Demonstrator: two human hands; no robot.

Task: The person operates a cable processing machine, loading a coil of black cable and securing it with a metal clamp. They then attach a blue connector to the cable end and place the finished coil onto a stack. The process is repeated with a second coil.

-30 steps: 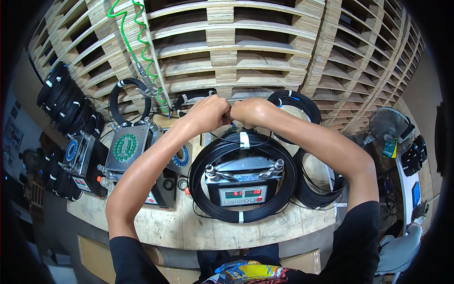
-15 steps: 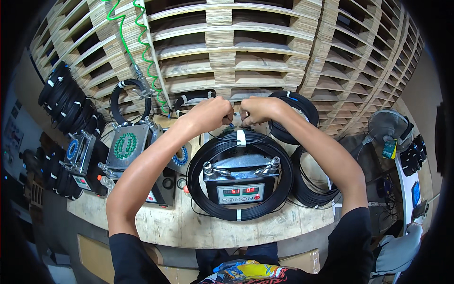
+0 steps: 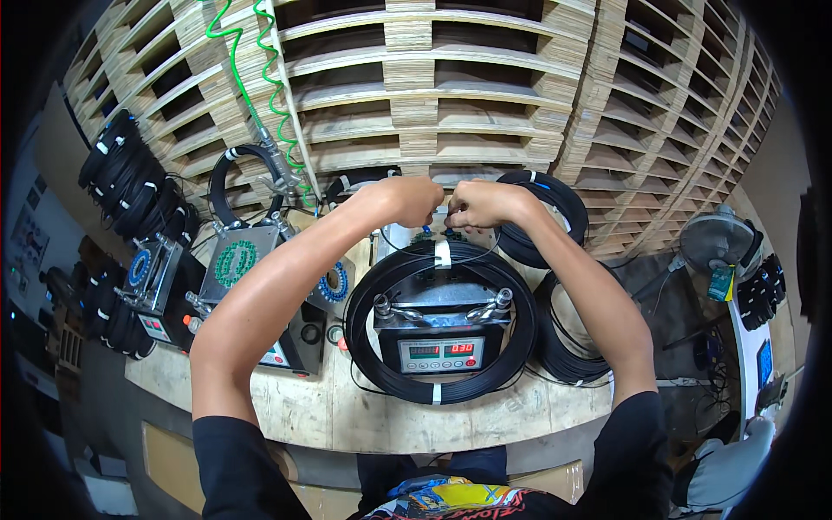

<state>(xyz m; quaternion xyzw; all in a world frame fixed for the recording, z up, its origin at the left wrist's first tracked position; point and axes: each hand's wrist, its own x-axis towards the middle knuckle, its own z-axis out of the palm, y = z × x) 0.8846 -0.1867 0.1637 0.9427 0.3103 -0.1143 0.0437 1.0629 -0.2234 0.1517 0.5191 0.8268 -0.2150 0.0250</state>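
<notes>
My left hand [image 3: 414, 201] is closed at the far side of a tester box [image 3: 440, 351] with a red lit display. Beside it my right hand [image 3: 487, 206] has its thumb and fingers pinched together. What either hand grips is hidden or too small to make out. Small dark and blue fittings [image 3: 426, 231] sit just below the fingertips, on the box's back part. Around the box lies a large coil of black cable [image 3: 354, 325], bound with white tape [image 3: 443, 253]. A thin black strand arches from the coil's top near both hands.
More black cable coils [image 3: 559, 204] lie to the right, and a stack [image 3: 130, 178] stands far left. Metal fixtures with green rings [image 3: 236, 263] and blue rings [image 3: 139, 267] occupy the bench's left. Wooden pallets [image 3: 416, 78] rise behind. Green air hoses [image 3: 232, 52] hang down. A fan [image 3: 715, 243] stands right.
Both hands have shifted slightly right while staying close together behind the coil. The red digits on the box's display have changed. The whole view has moved a little.
</notes>
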